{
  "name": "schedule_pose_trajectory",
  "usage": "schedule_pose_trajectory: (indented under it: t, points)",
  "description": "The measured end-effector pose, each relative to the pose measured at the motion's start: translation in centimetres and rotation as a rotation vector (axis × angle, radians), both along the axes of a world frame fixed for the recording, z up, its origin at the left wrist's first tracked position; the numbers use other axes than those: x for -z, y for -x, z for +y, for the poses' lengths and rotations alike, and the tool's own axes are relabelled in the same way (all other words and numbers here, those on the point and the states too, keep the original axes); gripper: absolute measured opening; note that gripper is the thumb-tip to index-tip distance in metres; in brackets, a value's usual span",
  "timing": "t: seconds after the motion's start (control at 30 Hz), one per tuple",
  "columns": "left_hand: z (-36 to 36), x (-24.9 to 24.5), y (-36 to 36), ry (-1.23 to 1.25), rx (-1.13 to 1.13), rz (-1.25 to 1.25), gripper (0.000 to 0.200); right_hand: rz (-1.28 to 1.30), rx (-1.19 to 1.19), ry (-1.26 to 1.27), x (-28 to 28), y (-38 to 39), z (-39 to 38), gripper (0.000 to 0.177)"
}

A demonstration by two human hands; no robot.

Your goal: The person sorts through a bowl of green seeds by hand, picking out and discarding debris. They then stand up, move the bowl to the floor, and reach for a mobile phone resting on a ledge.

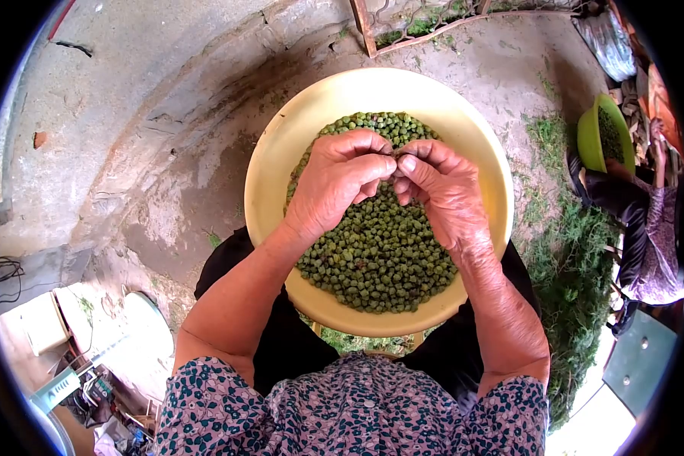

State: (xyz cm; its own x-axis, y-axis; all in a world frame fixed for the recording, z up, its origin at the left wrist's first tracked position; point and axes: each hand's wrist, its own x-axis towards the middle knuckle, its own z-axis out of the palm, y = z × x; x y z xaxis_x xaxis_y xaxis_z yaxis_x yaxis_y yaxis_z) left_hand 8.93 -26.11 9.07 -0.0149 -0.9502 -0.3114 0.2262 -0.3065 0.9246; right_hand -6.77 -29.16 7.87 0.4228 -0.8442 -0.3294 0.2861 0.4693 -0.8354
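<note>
A wide yellow basin (281,144) sits in front of me, holding a heap of small round green pods or fruits (380,251). Above the heap, my left hand (342,178) is closed in a pinch, thumb against the forefinger. My right hand (441,182) pinches in the same way, and the fingertips of both hands meet near the middle of the basin. Something small and dark shows between them, too little of it to name. Both hands are held over the heap, and part of it is hidden behind them.
On the right another person (653,220) sits beside a smaller green basin (591,140) of similar green pieces. Cut leafy plants (574,281) lie on the ground there. A concrete wall (129,99) curves at the left, and a framed wire mesh (425,26) stands at the top.
</note>
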Motion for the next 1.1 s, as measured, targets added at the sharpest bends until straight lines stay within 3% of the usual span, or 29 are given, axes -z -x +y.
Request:
schedule_pose_trajectory:
  t: [0.53, 0.73, 0.8, 0.93, 1.1]
  points:
    - [-0.07, 0.57, 0.00, -0.048, -0.002, 0.010, 0.017, -0.020, 0.029, -0.107, -0.21, -0.22, 0.25, 0.017]
    - [-0.03, 0.16, 0.32, 0.015, -0.029, -0.058, 0.007, -0.116, 0.028, -0.159, -0.21, -0.18, 0.11, 0.015]
    - [0.04, 0.07, 0.23, 0.007, -0.011, -0.074, 0.013, 0.002, 0.010, -0.033, 0.24, -0.26, 0.26, 0.013]
    - [0.13, 0.30, 0.27, 0.038, 0.013, -0.085, 0.013, 0.009, -0.030, -0.102, 0.13, 0.26, -0.03, 0.011]
    - [-0.01, 0.65, 0.20, -0.005, -0.018, 0.043, 0.012, -0.128, -0.014, -0.187, -0.01, 0.42, -0.28, 0.012]
